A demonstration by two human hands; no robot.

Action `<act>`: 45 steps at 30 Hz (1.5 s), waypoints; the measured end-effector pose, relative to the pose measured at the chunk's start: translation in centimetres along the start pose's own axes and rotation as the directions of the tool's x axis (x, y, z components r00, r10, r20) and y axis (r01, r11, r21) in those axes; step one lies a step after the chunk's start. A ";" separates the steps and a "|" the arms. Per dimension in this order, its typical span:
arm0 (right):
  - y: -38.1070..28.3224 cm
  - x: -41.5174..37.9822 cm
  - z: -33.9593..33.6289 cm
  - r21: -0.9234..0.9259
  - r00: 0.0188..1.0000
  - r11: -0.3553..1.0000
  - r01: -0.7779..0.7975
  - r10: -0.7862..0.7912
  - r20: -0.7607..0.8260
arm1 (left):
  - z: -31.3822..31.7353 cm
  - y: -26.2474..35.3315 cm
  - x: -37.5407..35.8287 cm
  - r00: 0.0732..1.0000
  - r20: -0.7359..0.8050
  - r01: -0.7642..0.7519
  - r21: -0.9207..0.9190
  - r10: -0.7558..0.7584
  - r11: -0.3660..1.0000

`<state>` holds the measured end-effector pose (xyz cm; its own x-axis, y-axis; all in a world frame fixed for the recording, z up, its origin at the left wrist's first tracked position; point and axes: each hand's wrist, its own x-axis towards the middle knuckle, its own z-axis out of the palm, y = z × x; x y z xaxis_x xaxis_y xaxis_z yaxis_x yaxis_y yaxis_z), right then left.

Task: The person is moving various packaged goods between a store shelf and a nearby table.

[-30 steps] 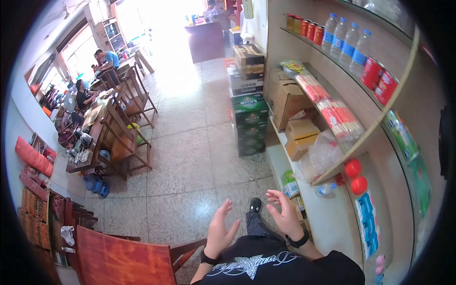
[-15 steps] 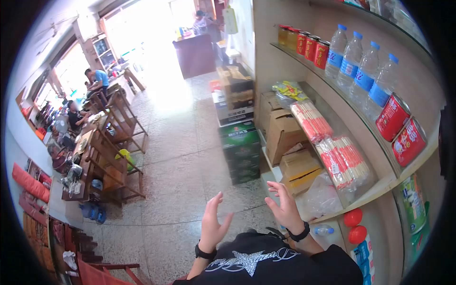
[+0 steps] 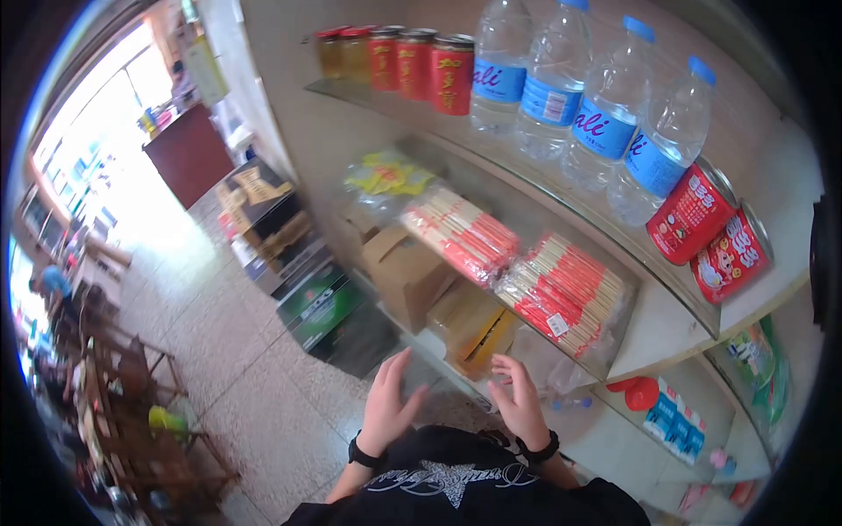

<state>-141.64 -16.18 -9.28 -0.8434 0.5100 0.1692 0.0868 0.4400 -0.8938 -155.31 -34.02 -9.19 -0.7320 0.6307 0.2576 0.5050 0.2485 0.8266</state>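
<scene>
My left hand (image 3: pixel 392 401) is raised in front of my chest with the thumb and fingers apart, holding nothing. Beside it my right hand (image 3: pixel 517 401) is also up, empty, its fingers spread and slightly curled. Neither touches the shelf. Nearest to the right hand are a cardboard box with a yellow strip (image 3: pixel 469 331) and a clear plastic bag (image 3: pixel 553 359) on a lower shelf. Above them lie wrapped bundles of red-and-white chopsticks (image 3: pixel 561 294), and another such pack (image 3: pixel 460 235) to the left.
On the glass shelf stand blue-labelled water bottles (image 3: pixel 605 123), red cans (image 3: pixel 693 215) and small jars (image 3: pixel 357 54). Stacked cartons (image 3: pixel 320 307) stand on the floor by the shelf. Wooden chairs (image 3: pixel 136 377) and a person in blue (image 3: pixel 54 282) are at far left.
My view has turned right and come closer to the shelves, so the bottles and chopstick packs look larger. Both hands stay raised and empty, with little change in pose.
</scene>
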 end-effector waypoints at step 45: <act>-0.6 14.7 8.7 0.772 0.754 0.615 0.164 0.426 -0.500 | -2.3 -12.6 30.7 0.841 0.539 0.367 -0.515 -0.040 0.775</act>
<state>-158.74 -15.38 -9.91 -0.3333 0.9417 -0.0459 -0.4944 -0.2160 -0.8420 -185.22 -19.50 -10.54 -0.3895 0.9170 -0.0860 -0.1125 0.0453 0.9926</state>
